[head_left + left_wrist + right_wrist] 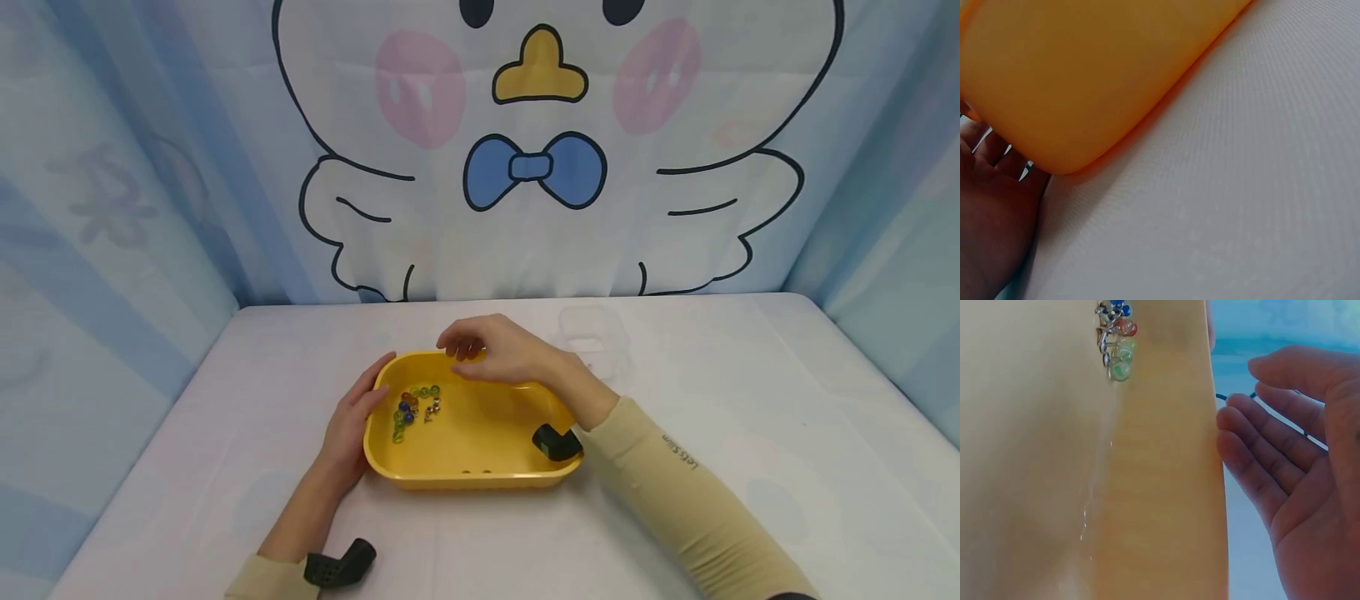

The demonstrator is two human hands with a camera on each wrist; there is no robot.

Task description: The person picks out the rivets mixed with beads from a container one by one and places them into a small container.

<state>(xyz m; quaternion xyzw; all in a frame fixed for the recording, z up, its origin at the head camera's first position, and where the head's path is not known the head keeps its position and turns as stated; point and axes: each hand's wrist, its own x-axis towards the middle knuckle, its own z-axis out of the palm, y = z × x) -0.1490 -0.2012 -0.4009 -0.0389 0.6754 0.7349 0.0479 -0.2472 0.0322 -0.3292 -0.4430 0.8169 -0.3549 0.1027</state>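
Note:
A yellow tray [487,425] stands on the table. My left hand [347,437] grips its left end, thumb over the rim and fingers along the outer wall; the left wrist view shows that hand [997,212] beside the tray's outer side. Glass marbles [399,421] in green, blue and orange-brown lie in the tray's left part, with small silvery metal pieces [432,408] beside them. Over the far rim hovers my right hand [506,346], fingers loosely bent, nothing held. From the right wrist, that hand [1310,462] appears by the tray's wall, its fingertips near the edge; contact is unclear.
A clear plastic box [596,337] sits behind the tray, right of centre, partly hidden by the right arm. The table [750,400] wears a pale cloth. Printed curtains [540,242] rise behind it and on both sides.

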